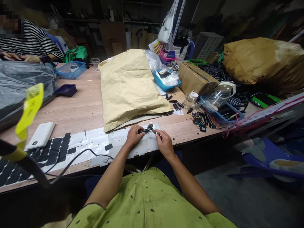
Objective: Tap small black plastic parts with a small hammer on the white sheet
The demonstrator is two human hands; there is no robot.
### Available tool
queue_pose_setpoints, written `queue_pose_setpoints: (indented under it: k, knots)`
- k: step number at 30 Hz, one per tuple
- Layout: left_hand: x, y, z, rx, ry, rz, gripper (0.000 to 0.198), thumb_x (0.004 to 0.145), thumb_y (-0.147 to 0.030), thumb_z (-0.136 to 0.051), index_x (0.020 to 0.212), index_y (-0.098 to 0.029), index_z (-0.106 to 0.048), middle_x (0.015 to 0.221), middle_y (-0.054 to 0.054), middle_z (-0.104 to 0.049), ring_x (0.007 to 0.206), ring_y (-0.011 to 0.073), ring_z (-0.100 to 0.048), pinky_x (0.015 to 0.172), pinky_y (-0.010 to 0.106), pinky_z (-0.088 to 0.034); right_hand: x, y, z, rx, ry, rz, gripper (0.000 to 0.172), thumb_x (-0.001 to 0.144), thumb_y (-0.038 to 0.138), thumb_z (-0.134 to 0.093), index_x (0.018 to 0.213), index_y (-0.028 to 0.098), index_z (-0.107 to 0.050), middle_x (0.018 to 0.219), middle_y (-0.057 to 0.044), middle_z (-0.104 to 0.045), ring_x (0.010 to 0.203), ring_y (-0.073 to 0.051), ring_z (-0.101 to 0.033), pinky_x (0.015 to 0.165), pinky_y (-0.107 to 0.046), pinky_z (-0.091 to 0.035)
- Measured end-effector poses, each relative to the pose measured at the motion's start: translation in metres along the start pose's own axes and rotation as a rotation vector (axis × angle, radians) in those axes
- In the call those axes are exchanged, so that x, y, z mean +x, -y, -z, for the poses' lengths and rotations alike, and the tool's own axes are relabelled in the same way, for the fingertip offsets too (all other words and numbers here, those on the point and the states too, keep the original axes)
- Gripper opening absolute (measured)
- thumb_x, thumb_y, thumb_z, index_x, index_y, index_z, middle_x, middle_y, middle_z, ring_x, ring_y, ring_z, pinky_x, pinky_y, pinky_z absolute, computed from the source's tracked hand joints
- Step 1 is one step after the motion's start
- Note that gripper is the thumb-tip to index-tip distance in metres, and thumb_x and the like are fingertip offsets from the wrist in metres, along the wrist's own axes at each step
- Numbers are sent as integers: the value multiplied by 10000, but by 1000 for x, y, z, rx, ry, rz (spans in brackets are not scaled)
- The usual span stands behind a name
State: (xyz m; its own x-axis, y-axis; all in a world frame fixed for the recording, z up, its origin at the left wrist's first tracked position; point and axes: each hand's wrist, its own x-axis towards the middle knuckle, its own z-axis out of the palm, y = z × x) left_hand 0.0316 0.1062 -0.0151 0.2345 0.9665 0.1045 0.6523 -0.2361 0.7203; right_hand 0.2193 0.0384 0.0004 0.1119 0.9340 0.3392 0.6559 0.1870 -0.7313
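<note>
At the table's near edge, my left hand (135, 135) is closed, thumb and fingers pinching a slim black piece (144, 130). My right hand (164, 144) is closed round a dark handle with a round black head (150, 126), whose exact kind I cannot make out. The round head meets or overlaps the tip of the slim piece; which of the two I cannot tell. Both hands rest over a pale sheet (123, 145) along the edge. To the left, flat black rounded patches (108, 147) lie on white backing paper (89, 142).
A large tan paper sack (130, 85) lies just beyond my hands. On the right are black slim parts (177, 106), key fobs (201, 126), a jar (190, 99) and a blue basket (220, 115). A white power bank (40, 135) and cable sit left; a co-worker's hands (30, 58) are far left.
</note>
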Motion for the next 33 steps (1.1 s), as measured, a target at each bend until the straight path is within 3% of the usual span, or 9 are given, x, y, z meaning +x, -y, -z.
queue_pose_setpoints:
  k: [7, 15, 23, 33]
  knots:
    - [1, -6, -2, -32, -9, 23, 120, 747, -158, -714, 835, -233, -746, 885, 20, -682, 942, 229, -615, 873, 361, -500, -6, 8, -6, -103, -3, 106, 370, 958, 174, -447, 1161, 249, -748, 1019, -73, -733, 985, -194, -685, 896, -295, -546]
    - [2, -6, -3, -33, 4, 20, 114, 741, -156, -726, 828, -228, -725, 881, 19, -684, 939, 227, -624, 869, 362, -498, -5, 8, -7, -161, 18, 105, 383, 956, 159, -447, 1167, 260, -751, 1019, -68, -735, 979, -194, -688, 882, -294, -557]
    - [0, -11, -3, -125, -33, 117, 466, 682, -129, -783, 1092, -266, -609, 850, -37, -651, 878, 202, -621, 766, 322, -470, -2, 19, -9, -159, 25, 137, 376, 958, 162, -466, 1180, 274, -748, 1004, -60, -732, 982, -192, -687, 887, -291, -555]
    - [-1, -10, -5, -121, -52, 106, 514, 686, -156, -787, 1142, -278, -584, 870, -35, -646, 893, 205, -626, 792, 321, -475, -7, 17, -12, -189, 87, 158, 368, 964, 170, -458, 1167, 273, -747, 1005, -59, -731, 962, -187, -677, 872, -276, -535]
